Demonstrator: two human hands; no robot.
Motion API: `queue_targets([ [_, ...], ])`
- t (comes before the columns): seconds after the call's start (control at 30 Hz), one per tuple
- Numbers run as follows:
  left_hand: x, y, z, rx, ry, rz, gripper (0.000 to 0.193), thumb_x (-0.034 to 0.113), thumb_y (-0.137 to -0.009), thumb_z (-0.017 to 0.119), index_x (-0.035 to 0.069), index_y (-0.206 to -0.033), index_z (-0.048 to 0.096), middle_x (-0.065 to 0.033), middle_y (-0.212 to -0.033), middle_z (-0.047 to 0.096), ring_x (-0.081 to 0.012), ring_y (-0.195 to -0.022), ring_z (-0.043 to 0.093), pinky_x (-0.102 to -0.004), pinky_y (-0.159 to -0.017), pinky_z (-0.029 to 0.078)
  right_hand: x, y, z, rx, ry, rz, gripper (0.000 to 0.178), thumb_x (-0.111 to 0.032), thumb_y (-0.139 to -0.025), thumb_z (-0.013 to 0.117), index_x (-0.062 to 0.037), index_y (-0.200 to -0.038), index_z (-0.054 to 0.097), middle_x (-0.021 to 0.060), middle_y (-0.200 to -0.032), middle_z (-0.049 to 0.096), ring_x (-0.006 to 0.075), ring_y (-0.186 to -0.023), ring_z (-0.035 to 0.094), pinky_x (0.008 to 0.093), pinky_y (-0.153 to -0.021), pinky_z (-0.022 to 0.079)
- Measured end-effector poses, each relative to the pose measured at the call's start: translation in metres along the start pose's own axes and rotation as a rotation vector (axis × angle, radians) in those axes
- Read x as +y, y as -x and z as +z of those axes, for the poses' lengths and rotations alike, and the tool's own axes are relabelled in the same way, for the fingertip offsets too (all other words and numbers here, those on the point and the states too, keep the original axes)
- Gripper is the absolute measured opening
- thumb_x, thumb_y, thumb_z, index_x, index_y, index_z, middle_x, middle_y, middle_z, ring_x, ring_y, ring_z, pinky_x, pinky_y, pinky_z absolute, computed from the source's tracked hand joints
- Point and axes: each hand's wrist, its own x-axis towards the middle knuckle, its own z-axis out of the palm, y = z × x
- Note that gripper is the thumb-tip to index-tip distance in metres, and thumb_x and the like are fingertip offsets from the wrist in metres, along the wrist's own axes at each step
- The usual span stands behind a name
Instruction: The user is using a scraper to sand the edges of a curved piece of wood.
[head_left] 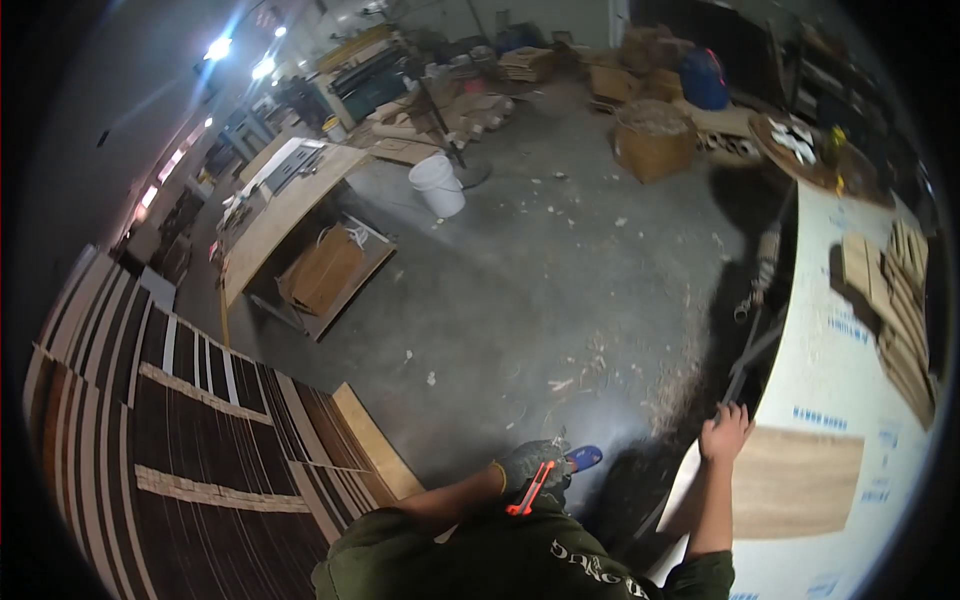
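1. Nearest the lens, the person's dark green shirt (500, 565) fills the lower edge.
2. Left hand (530, 468), in a grey glove, is closed around an orange-handled tool (530, 490) held low over the concrete floor (520, 270).
3. Right hand (724, 432), bare, rests on the near edge of the white table (830, 340); whether its fingers clamp that edge cannot be told.
4. Just beside that hand, a pale wood sheet (795, 480) lies flat on the table.
5. Stacked wood strips (900, 300) sit farther along it.
6. Dark striped panels (170, 420) lie at left.
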Motion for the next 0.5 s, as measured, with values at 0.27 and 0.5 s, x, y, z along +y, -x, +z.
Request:
queue_targets([
  [0.27, -0.046, -0.12, -0.079, 0.104, 0.216, 0.273, 0.043, 0.035, -0.09, 0.064, 0.003, -0.119, 0.059, -0.0135, -0.103, 0.066, -0.0244, -0.092, 0.065, -0.0341, -0.076, 0.052, -0.022, 0.043, 0.014, -0.021, 0.04, -0.132, 0.065, -0.021, -0.072, 0.053, -0.0049, -0.135, 0.049, 0.0161, -0.148, 0.037, 0.0403, -0.144, 0.018, 0.0609, -0.115, 0.01],
  [0.5, -0.079, -0.294, -0.143, -0.068, -0.032, 0.421, 0.018, 0.017, -0.098, 0.05, 0.007, -0.101, 0.065, 0.006, -0.089, 0.058, -0.007, -0.076, 0.05, -0.0242, -0.066, 0.046, -0.035, 0.056, 0.062, 0.198, -0.038, 0.384, 0.099, -0.025, -0.068, 0.062, 0.0051, -0.15, 0.014, 0.0276, -0.156, 0.011, 0.0409, -0.147, 0.005, 0.0562, -0.116, 0.006],
])
